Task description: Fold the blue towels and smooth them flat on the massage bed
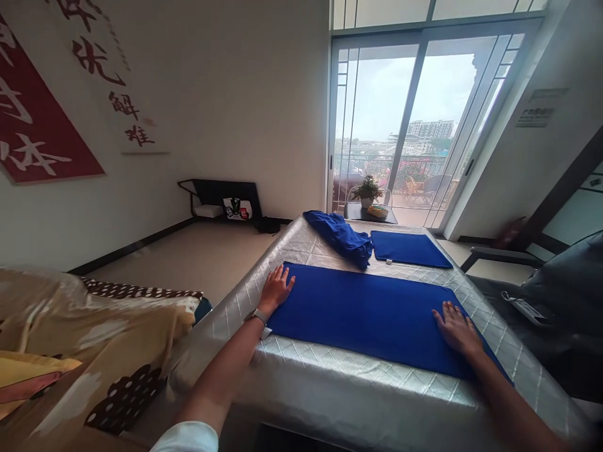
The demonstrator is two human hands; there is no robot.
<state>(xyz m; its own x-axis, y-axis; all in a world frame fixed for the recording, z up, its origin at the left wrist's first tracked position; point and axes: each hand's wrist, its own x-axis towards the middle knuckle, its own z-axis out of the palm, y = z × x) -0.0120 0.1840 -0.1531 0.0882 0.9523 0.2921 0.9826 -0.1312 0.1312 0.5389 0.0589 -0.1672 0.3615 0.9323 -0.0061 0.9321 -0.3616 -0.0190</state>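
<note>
A blue cloth (pixel 362 311) lies spread flat in a long rectangle across the near part of the covered table. My left hand (pixel 277 289) rests on its left end, fingers stretched out, with a watch on the wrist. Toward the right end, my right hand (pixel 456 328) lies palm down on the fabric, fingers extended. Beyond, a crumpled blue cloth (pixel 343 238) sits on the far left of the table. To its right is a flat, folded blue cloth (pixel 409 248) with a small white tag at its near edge.
A silvery quilted cover (pixel 235 320) drapes over the table. On the left stands a sofa with a patterned throw (pixel 117 333); on the right, a dark chair (pixel 565 301) holds a power strip (pixel 525 309). A potted plant (pixel 367 190) stands before the glass doors.
</note>
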